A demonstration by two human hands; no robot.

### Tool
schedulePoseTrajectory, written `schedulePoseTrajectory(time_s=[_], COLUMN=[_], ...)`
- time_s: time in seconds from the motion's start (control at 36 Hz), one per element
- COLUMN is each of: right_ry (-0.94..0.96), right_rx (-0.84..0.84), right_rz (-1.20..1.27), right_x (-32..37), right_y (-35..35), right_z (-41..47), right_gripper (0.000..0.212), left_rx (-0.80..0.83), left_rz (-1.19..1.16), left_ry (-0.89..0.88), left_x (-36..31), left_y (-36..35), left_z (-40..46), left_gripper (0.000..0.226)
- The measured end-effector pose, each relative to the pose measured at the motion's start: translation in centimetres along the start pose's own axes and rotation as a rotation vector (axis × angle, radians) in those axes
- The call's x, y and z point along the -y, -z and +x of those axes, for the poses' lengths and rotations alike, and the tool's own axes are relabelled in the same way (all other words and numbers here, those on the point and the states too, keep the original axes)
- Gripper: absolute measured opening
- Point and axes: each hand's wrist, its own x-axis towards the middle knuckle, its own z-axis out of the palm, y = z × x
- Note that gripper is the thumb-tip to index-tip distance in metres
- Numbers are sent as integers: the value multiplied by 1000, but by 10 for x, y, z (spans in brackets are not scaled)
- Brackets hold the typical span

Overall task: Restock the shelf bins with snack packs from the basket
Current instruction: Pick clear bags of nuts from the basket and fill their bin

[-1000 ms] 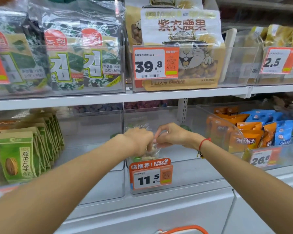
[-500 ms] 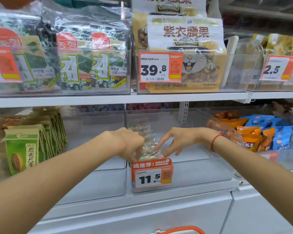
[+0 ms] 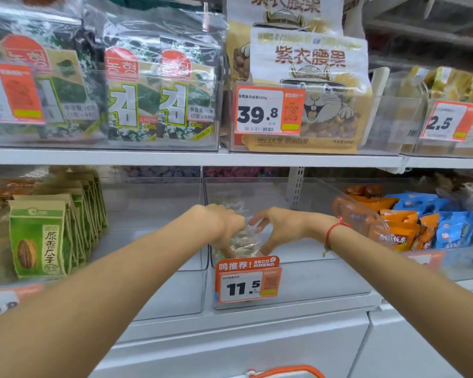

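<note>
A clear snack pack (image 3: 242, 240) with pale contents stands inside the clear shelf bin (image 3: 311, 279) that carries the 11.5 price tag (image 3: 248, 281). My left hand (image 3: 220, 223) grips the pack's left side with curled fingers. My right hand (image 3: 280, 227) touches the pack's right side, fingers spread and mostly straight. Only the orange handle of the basket (image 3: 287, 371) shows, at the bottom edge.
Green seed packs (image 3: 38, 236) fill the bin to the left, orange and blue packs (image 3: 421, 222) the bin to the right. Above the white shelf edge (image 3: 191, 156) stand seaweed packs (image 3: 159, 91) and a cashew bag (image 3: 309, 77).
The pack has gone lower into the bin. My right hand has loosened from a pinch to spread fingers at the pack's side, and both hands sit slightly farther apart.
</note>
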Motion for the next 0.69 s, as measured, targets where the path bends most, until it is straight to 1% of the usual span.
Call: schedulePoseTrajectory(time_s=[0.03,0.11,0.22,0.33,0.39,0.44,0.53,0.58,0.64,0.69], right_ry=[4,-3,4,24,36,73,149,216,275,303], right_rx=[14,49,109,63,29,-47,-242,-330,-352,-331], right_rz=[-22,-41,-42,-65,-84,-71,23,78,93,51], right_x=[1,4,6,9,12,15,19,25,33,41], right_y=[0,-1,-7,1,7,11,13,10,2,-9], right_z=[0,0,0,-9,-17,-30,-51,-69,-89,-108], right_gripper=[71,66,65,67,66,56,33,22,16,15], left_rx=[-2,23,42,75,52,-24,-236,-374,-475,-545], left_rz=[13,19,42,54,24,-11,-58,-137,-241,-328], left_ry=[-2,-7,-15,22,39,40,40,54,71,88], left_x=[0,4,4,-4,-3,0,6,7,4,-3], left_y=[1,-1,-3,4,6,5,4,0,-8,-19], left_z=[-2,-7,-7,-6,-8,-17,-41,-61,-83,-105], left_gripper=[52,61,65,63,64,63,52,43,36,28])
